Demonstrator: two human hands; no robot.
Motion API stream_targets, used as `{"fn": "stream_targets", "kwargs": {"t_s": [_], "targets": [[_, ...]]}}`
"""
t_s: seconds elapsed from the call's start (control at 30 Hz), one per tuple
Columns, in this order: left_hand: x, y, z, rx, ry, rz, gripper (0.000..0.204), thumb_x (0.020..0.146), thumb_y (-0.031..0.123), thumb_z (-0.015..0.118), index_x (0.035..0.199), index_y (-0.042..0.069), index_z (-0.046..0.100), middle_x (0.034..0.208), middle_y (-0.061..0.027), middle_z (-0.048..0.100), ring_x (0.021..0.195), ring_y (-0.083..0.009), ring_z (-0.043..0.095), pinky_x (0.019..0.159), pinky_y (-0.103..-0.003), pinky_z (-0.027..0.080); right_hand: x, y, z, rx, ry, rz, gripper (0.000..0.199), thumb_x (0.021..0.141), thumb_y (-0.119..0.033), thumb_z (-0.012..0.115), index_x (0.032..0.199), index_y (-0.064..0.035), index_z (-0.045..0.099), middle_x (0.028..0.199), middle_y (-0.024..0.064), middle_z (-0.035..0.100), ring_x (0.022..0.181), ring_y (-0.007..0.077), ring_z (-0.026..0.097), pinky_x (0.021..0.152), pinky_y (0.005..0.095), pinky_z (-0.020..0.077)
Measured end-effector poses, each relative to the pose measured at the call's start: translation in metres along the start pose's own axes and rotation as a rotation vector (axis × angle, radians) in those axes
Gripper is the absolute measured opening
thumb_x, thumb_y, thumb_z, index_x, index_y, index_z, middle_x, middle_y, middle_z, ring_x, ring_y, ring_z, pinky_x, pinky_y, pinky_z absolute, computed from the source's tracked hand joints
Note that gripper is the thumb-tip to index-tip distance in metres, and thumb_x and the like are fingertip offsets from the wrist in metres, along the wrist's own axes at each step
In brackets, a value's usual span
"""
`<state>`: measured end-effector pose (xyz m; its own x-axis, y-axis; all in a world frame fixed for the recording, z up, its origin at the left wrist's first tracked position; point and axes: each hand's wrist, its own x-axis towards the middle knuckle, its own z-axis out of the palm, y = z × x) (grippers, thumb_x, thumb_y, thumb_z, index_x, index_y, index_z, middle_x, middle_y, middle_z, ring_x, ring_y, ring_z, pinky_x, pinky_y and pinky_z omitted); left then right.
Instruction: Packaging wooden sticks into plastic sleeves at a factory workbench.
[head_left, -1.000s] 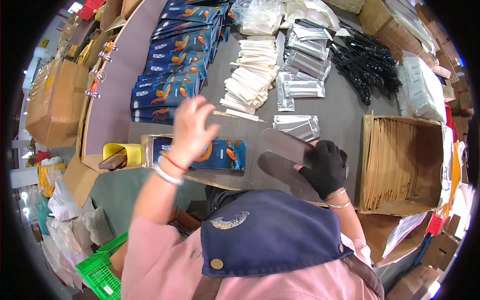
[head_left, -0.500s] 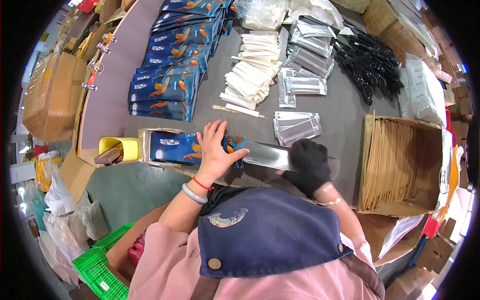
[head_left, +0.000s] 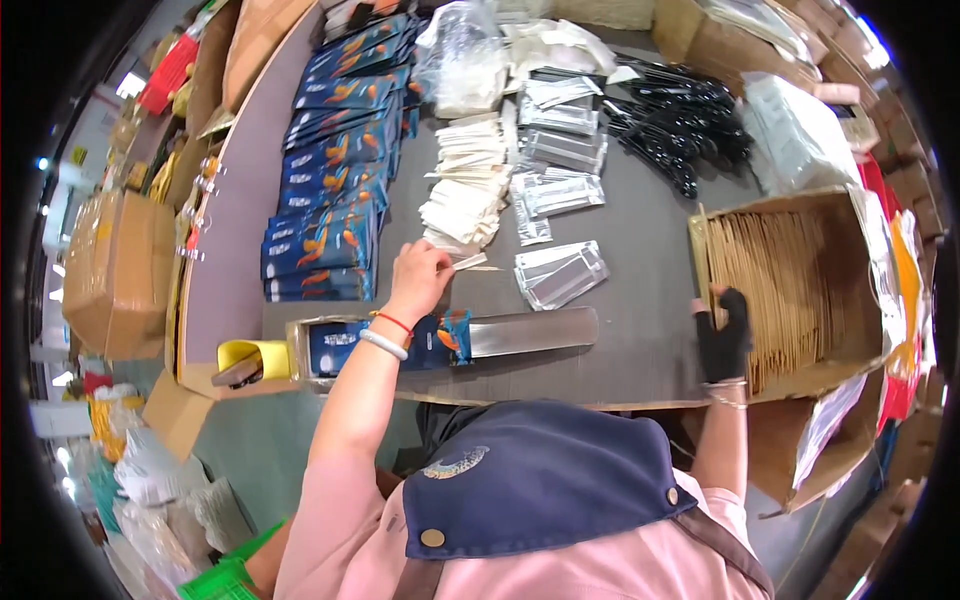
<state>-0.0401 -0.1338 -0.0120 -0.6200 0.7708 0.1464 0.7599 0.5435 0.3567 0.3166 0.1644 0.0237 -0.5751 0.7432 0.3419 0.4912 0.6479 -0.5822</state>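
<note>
My left hand (head_left: 418, 279) reaches forward over the grey table (head_left: 640, 330) and pinches a small white paper packet (head_left: 468, 262) at the near end of a pile of such packets (head_left: 468, 190). My right hand (head_left: 722, 330), in a black glove, rests on the front edge of a cardboard box (head_left: 850, 365) filled with upright brown sheets (head_left: 780, 280), fingers on the sheets. A blue printed package (head_left: 395, 345) lies in a long metal tray (head_left: 540, 330) near the table's front edge, under my left forearm.
Rows of blue printed packages (head_left: 330, 180) line the left of the table. Clear plastic sleeves (head_left: 560, 272) lie in the middle, black utensils (head_left: 680, 120) at the back right. A yellow holder (head_left: 245, 360) sits at the tray's left end. Cardboard boxes (head_left: 115, 270) stand left.
My left hand lifted off the blue package in the tray and went forward to the white packets. My right hand left the tray and moved right to the box of brown sheets.
</note>
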Motion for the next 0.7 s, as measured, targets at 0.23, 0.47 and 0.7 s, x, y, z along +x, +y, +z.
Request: {"fn": "stream_targets", "kwargs": {"t_s": [0.23, 0.47, 0.7], "targets": [[0.005, 0.062, 0.015, -0.189, 0.056, 0.173, 0.006, 0.085, 0.010, 0.062, 0.086, 0.004, 0.061, 0.086, -0.0166, 0.058, 0.085, -0.0372, 0.057, 0.073, -0.047, 0.047, -0.025, 0.123, -0.058, -0.430, 0.030, 0.325, 0.041, 0.088, -0.029, 0.070, 0.113, 0.0030, 0.062, 0.109, 0.0187, 0.065, 0.098, 0.0320, 0.063, 0.086, 0.0391, 0.0497], [0.016, 0.137, 0.040, -0.018, -0.049, 0.145, 0.019, 0.075, 0.018, 0.076, 0.084, 0.009, 0.062, 0.088, -0.0116, 0.059, 0.086, -0.0341, 0.059, 0.073, -0.045, 0.049, -0.019, 0.114, -0.049, -0.429, 0.003, 0.291, 0.025, 0.088, -0.022, 0.059, 0.104, -0.0030, 0.062, 0.099, 0.0229, 0.062, 0.096, 0.0420, 0.060, 0.084, 0.0482, 0.0482], [0.028, 0.131, 0.041, -0.135, -0.180, 0.122, 0.019, 0.073, 0.017, 0.078, 0.080, 0.009, 0.063, 0.083, -0.0125, 0.064, 0.082, -0.0342, 0.063, 0.070, -0.047, 0.049, -0.016, 0.100, -0.038, -0.530, 0.065, 0.414, 0.022, 0.091, -0.019, 0.052, 0.105, -0.0048, 0.060, 0.100, 0.0249, 0.062, 0.099, 0.0443, 0.060, 0.084, 0.0507, 0.0484]]}}
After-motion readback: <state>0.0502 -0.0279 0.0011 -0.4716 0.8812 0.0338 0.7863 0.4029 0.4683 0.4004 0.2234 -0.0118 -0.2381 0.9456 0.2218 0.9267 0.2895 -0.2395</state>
